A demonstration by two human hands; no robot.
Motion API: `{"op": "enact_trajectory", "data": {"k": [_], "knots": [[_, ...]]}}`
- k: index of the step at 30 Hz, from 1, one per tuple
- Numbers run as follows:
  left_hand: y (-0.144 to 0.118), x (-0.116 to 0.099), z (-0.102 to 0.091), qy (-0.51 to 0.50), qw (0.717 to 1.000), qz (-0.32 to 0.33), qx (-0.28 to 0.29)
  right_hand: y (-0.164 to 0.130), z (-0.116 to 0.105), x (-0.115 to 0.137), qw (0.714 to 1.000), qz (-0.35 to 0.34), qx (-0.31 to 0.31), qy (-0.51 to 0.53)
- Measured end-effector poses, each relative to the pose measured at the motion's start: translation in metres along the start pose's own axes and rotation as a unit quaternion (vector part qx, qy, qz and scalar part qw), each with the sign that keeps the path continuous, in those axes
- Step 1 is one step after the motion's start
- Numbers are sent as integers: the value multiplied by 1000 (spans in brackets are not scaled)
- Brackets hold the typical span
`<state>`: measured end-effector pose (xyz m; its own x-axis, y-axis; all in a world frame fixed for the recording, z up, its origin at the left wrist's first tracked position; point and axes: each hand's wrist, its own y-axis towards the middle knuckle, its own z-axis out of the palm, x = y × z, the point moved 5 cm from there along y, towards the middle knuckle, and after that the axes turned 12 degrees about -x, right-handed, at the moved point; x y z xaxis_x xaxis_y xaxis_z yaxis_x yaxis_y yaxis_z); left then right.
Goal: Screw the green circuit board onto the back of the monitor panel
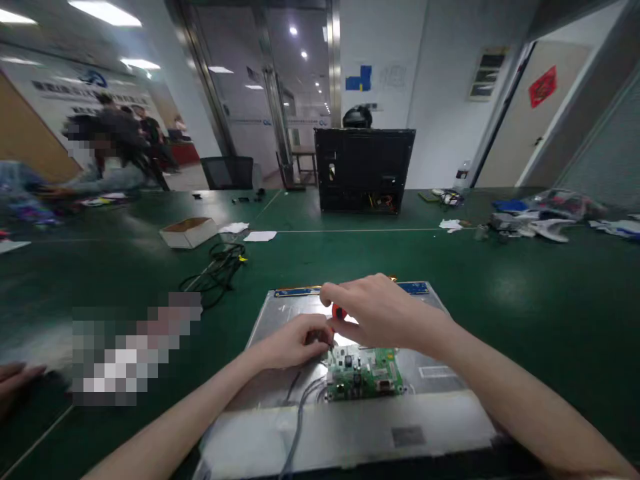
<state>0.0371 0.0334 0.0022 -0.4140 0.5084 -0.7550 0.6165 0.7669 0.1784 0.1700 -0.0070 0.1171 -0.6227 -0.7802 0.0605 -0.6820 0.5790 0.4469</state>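
While the right hand [385, 313] grips the screwdriver [339, 312], left hand [295, 341] pinches its tip at the fragile circuit board's [364, 373] 10 o'clock corner; hold edges only

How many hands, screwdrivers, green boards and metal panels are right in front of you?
Hands: 2, left hand and right hand
Screwdriver: 1, orange handle
Green circuit board: 1
Metal panel: 1
Total: 5

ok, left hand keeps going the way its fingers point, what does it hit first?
Left hand points right, toward the green circuit board. Its fingertips are already by the screwdriver tip at the board's near-left corner, so likely that board edge first; depth is unclear.
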Motion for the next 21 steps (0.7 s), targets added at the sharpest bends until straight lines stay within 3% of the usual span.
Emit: {"op": "enact_trajectory", "data": {"k": [21], "knots": [[-2, 2, 1, 9, 1000, -17, 8, 1, -3, -1, 1000, 1, 5, 19]]}}
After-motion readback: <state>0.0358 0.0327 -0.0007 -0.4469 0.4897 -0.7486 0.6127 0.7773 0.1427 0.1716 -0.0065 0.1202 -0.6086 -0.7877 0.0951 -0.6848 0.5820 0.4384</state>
